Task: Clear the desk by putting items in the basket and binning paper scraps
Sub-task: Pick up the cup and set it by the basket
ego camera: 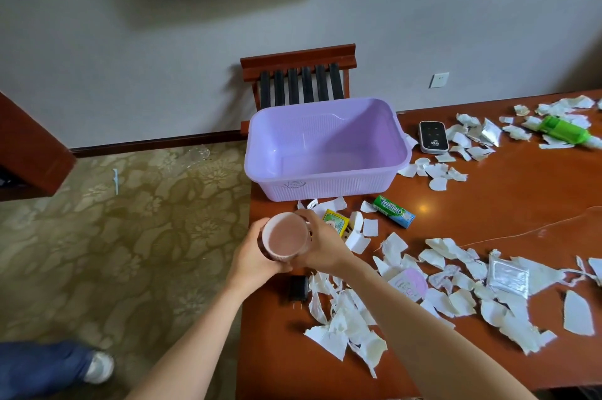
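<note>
Pink cup (286, 238) is held over the bench's (488, 204) left edge, just in front of the empty purple basket (325, 187). The left grip (252, 256) curls round one side and the right grip (321, 246) wraps the opposite wall. It looks light, stiff and smooth, possibly breakable, so a hold round the body suits it. Paper scraps (345, 324) lie nearby.

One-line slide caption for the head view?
Left hand and right hand grip a round pink cup before the empty lilac plastic basket on a brown wooden desk strewn with torn white paper scraps.
</note>
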{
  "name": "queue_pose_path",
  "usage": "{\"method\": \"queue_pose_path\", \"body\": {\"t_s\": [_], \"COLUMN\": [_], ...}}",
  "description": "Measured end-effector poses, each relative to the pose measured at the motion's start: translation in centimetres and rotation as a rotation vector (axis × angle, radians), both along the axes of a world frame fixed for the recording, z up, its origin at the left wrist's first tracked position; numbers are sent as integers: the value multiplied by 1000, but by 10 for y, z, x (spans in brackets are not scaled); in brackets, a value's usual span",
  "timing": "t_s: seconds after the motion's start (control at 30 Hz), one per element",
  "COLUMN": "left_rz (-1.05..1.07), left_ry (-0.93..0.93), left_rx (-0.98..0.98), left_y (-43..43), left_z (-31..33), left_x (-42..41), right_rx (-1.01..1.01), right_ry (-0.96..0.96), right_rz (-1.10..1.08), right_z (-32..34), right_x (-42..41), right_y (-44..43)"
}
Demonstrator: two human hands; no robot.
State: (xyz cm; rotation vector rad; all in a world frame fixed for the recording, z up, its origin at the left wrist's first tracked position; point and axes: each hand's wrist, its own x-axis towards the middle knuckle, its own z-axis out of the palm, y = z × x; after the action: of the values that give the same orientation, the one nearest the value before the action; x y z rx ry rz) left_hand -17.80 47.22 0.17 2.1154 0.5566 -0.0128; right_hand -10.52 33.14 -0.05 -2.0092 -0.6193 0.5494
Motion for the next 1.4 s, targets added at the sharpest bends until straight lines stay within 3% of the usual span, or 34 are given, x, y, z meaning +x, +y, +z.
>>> {"method": "queue_pose_path", "body": {"t_s": [1.07,1.4], "left_rz": [182,60], "left_ry": [135,114], "left_rx": [48,3], "left_y": [32,-2], "left_z": [8,8], "left_x": [-41,3], "right_rx": [20,29], "right_ry": [16,7], "right_rz": [126,36], "right_z": [-14,-7], "right_x": [-29,5], "right_y": [54,12]}}
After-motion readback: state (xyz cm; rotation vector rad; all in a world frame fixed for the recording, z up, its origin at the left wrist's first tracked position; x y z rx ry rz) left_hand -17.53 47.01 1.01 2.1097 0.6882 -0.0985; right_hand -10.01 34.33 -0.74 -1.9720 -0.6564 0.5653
